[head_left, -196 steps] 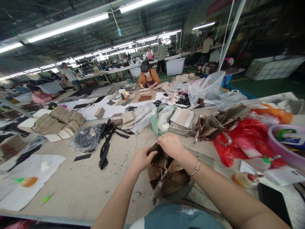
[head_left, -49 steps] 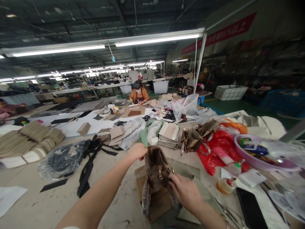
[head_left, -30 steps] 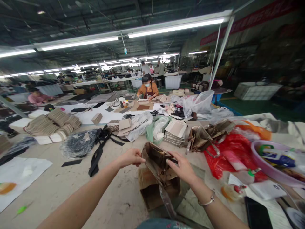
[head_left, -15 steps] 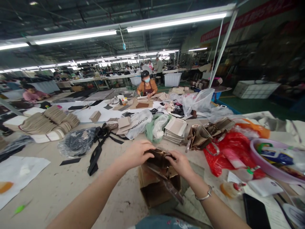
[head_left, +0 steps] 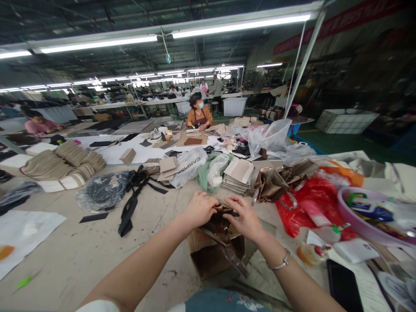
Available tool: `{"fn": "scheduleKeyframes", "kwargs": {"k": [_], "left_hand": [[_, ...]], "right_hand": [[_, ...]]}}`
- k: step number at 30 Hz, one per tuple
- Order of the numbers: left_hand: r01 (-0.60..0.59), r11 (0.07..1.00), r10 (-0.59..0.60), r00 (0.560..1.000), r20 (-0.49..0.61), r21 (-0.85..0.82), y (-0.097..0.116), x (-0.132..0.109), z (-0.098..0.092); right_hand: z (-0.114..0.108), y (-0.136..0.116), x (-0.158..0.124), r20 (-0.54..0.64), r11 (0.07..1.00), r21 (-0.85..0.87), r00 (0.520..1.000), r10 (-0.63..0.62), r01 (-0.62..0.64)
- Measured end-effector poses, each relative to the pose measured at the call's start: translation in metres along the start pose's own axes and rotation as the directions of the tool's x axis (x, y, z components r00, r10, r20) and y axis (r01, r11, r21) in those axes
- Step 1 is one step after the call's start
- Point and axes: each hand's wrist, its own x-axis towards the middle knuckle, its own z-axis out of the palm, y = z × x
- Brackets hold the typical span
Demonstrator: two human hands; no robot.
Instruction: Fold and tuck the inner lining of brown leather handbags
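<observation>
Toward the near right corner of your worktop [head_left: 152,219] lies a black rectangular phone [head_left: 344,286], and along the right edge you have a round lilac plastic basin [head_left: 349,219] beside a crumpled red plastic bag [head_left: 289,220]. A flat white paper sheet [head_left: 27,242] lies by the near left corner. Beyond the far edge you see a person in an orange top [head_left: 208,113].

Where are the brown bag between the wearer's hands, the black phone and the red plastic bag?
Brown bag [head_left: 217,228]: head view, on its side below the opening.
Black phone [head_left: 343,284]: head view, middle of its dark face.
Red plastic bag [head_left: 291,221]: head view, its crumpled near-left part.
</observation>
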Motion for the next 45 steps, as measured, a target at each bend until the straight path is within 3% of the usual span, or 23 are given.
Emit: {"fn": "scheduleKeyframes", "kwargs": {"k": [6,12,20,28,37,45], "left_hand": [[-0.058,0.994,0.056,0.998,-0.032,-0.096,-0.005,-0.005,0.005],[-0.086,0.988,0.088,0.996,0.008,-0.127,-0.007,-0.014,0.005],[0.031,0.987,-0.025,0.999,0.04,-0.155,-0.008,-0.019,-0.001],[-0.091,0.98,0.082,0.995,-0.059,-0.177,-0.013,-0.018,0.005],[-0.039,0.98,0.029,0.998,-0.054,-0.197,-0.011,-0.013,0.006],[-0.007,0.983,-0.003,0.999,-0.05,-0.185,-0.011,-0.016,0.006]], "right_hand": [[-0.016,-0.013,0.024,0.17,0.97,-0.068,0.961,-0.219,0.233],[-0.016,-0.016,0.034,0.227,0.957,-0.061,0.937,-0.264,0.285],[-0.01,-0.01,0.031,0.155,0.975,0.035,0.963,-0.222,0.219],[0.0,0.001,0.024,0.06,0.983,0.082,0.984,-0.169,0.163],[-0.006,-0.001,0.022,0.104,0.959,0.017,0.953,-0.283,0.283],[-0.004,0.003,0.022,0.081,0.95,0.016,0.946,-0.313,0.312]]}}
